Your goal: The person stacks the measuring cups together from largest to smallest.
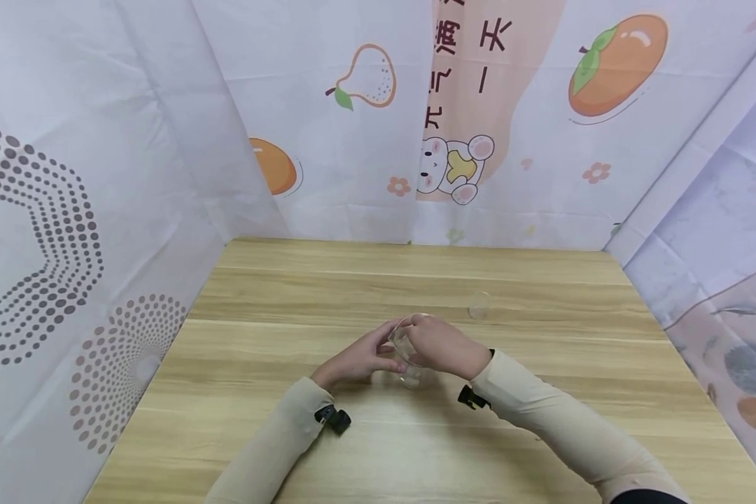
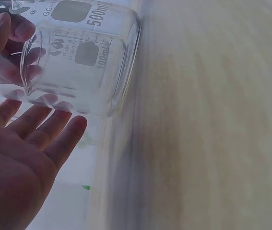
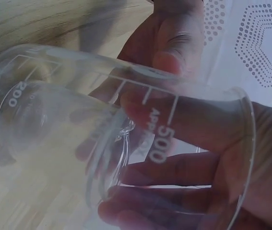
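Observation:
A large clear glass beaker [image 2: 71,10] marked 500 ml has a smaller beaker [image 2: 85,53] marked 100 ml inside it. In the head view, my left hand [image 1: 359,357] holds the large beaker from the left, thumb and fingers on either side of the glass. My right hand [image 1: 450,343] reaches down through the large beaker's mouth. The right wrist view shows its thumb and fingers pinching the small beaker near its rim. Whether the large beaker's base touches the table cannot be told.
On the wooden table [image 1: 277,294], a small clear glass piece [image 1: 479,306] lies behind and to the right of the hands; its kind is unclear. Printed curtains [image 1: 353,175] border the table's back and sides.

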The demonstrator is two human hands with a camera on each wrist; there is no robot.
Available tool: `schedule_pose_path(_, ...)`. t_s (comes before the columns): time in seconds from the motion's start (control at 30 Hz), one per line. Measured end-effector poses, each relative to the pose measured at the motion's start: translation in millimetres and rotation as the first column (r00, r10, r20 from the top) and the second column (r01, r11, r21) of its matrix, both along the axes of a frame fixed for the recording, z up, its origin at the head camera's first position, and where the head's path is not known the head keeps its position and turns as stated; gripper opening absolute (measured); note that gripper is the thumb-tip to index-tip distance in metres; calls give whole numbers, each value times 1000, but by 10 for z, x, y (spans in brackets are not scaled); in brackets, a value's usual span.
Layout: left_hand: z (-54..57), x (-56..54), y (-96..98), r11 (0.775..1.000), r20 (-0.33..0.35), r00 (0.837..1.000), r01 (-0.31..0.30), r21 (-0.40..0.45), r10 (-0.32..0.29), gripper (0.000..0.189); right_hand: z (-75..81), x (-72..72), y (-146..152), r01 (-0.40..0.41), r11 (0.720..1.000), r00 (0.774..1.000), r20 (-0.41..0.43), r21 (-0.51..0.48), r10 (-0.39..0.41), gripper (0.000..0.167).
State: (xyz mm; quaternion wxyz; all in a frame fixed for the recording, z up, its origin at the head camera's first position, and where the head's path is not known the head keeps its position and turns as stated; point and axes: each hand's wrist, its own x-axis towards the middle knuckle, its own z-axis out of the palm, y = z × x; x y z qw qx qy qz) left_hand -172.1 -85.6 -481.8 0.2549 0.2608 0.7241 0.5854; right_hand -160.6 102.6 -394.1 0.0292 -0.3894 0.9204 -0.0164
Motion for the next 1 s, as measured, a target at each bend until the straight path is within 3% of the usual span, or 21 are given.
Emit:
schedule_pose_path(0.27,12,-11,11,1000,-7,1000,3,-8,-3,87,-9,-2,25,-24,1000,999,-41,-9,24,24)
schedule_pose_path(0.67,0,-16,6,1000,-48,999,-5,-6,4,83,-42,-8,29,4,995,1000,29,-99,-1,23)
schedule_pose_path(1.0,0,0,-7,1000,15,1000,4,-1,-4,84,-36,14,58,-42,980,999,-4,-195,42,18)
